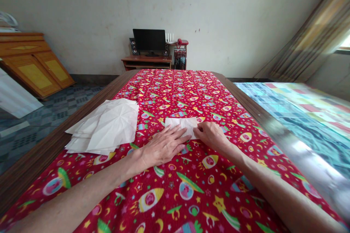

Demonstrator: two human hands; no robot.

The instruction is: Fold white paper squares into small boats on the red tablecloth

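A small folded sheet of white paper (180, 121) lies on the red patterned cloth in front of me. My left hand (165, 145) rests flat across its lower left part, fingers stretched out and a little apart. At the paper's right edge my right hand (212, 135) is closed, its thumb and fingers pinching that edge. The lower side of the paper is partly covered by my left fingers. To the left sits a loose pile of creased white paper sheets (117, 122), the top one marked with fold lines that meet at its middle.
The red cloth (180, 94) covers most of a dark wooden table (106, 91). Beyond it stand a monitor (149, 40) with speakers and a red telephone (180, 42). A wooden cabinet (35, 65) is at left; a bed with a checked cover (306, 116) is at right.
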